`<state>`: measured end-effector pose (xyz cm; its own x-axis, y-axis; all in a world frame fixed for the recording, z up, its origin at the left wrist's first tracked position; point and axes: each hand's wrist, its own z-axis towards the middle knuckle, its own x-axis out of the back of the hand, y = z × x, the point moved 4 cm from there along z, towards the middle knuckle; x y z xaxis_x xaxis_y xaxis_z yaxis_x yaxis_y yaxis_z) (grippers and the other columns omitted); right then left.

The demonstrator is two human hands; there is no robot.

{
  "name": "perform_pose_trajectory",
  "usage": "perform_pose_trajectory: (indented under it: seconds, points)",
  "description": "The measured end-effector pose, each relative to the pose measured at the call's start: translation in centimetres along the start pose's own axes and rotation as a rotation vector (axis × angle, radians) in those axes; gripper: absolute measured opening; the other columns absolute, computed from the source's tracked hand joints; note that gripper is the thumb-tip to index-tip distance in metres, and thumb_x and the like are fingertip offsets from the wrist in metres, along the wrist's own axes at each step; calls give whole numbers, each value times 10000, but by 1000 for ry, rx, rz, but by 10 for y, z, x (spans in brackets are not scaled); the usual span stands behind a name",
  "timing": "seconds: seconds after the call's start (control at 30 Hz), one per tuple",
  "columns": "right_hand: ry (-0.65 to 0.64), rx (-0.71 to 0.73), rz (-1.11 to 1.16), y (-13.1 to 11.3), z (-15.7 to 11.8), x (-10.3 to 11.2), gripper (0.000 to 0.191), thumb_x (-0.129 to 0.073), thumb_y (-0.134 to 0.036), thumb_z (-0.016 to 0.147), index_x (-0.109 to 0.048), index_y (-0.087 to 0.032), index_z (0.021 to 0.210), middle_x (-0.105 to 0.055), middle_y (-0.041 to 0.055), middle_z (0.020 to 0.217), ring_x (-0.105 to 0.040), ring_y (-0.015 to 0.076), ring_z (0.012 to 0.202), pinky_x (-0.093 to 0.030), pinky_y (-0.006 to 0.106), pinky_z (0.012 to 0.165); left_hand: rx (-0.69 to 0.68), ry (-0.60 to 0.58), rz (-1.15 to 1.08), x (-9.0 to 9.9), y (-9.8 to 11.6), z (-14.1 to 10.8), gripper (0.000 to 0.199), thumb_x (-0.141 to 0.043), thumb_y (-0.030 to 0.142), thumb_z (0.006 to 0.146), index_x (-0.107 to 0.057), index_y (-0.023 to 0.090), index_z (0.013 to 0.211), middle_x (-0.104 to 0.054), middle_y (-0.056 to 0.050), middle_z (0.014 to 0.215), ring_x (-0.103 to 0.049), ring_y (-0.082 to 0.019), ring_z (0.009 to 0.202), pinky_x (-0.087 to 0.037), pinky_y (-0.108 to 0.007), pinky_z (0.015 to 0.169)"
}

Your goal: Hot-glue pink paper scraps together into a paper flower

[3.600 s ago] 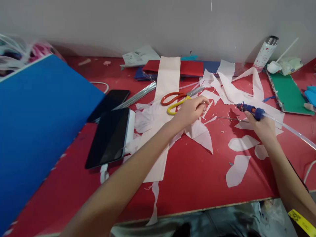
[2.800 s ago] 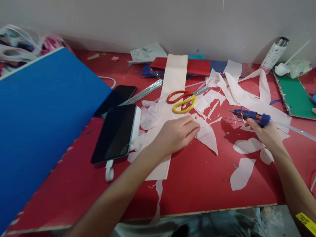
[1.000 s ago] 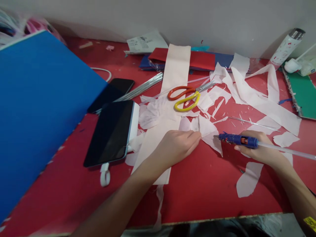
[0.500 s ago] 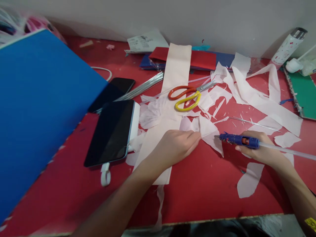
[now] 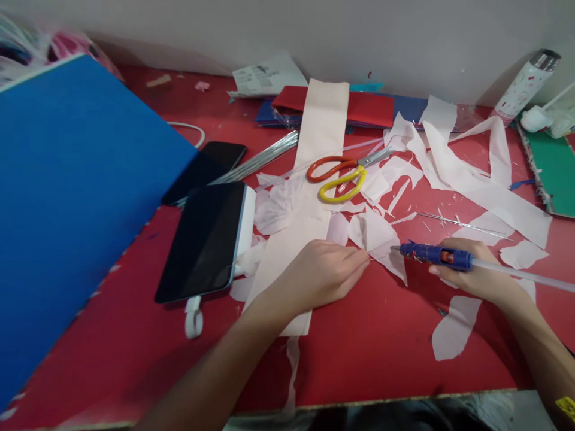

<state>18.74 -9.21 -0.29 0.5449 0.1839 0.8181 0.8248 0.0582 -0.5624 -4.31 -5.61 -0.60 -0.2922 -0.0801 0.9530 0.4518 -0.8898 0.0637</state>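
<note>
We have the blue glue gun (image 5: 433, 254) gripped in our right hand (image 5: 469, 263), the fingers wrapped round its body and the clear glue stick (image 5: 525, 273) running out of its back end. Its nozzle points at the pointed pale piece (image 5: 385, 239), and we cannot tell whether the two touch. Our left hand (image 5: 326, 269) lies palm down with its fingers bunched at that piece's near edge; what they pinch, if anything, we cannot tell. Just beyond our left fingers we see small pale scraps (image 5: 336, 227), and past them the scissors (image 5: 339, 179), one handle red and one yellow, their red loop over the long pale strip (image 5: 321, 129). Thin metal rods (image 5: 467, 227) lie beyond the glue gun, and a rounded pale piece (image 5: 456, 328) lies nearer us on the red table (image 5: 381, 353). On our left are the dark tablet (image 5: 204, 239), a black phone (image 5: 222, 157), a bundle of silvery wires (image 5: 265, 155) and the big blue board (image 5: 81, 179). At the far right the white bottle (image 5: 523, 90) leans near the green board (image 5: 552, 167)
</note>
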Motion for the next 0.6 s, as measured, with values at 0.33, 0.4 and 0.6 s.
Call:
perform_pose_trajectory:
  seconds: [0.33,0.4,0.6]
  points:
    - [57,4,14,2,-2,4,402,-630,-558,686,-465,-200,606,-489,-20,521,-408,106,456,-296,254,456,-7,-61,-23,-7,3,0,266,-372,181,916,-604,184,786,-627,4,612,-575,-140,556,-370,-261,540]
    - [25,20,47,1,-3,3,406,-625,-569,699,-487,-194,628,-496,-21,524,-410,103,458,-297,253,455,-3,-76,-37,-8,4,0,265,-371,185,920,-605,183,797,-634,5,629,-579,-141,568,-373,-261,550]
    - [-92,60,111,0,-3,-4,365,-619,-548,734,-548,-192,695,-535,-18,580,-448,109,510,-323,249,469,23,-99,-88,-1,5,1,288,-356,211,939,-604,190,795,-618,18,620,-565,-135,557,-352,-263,547]
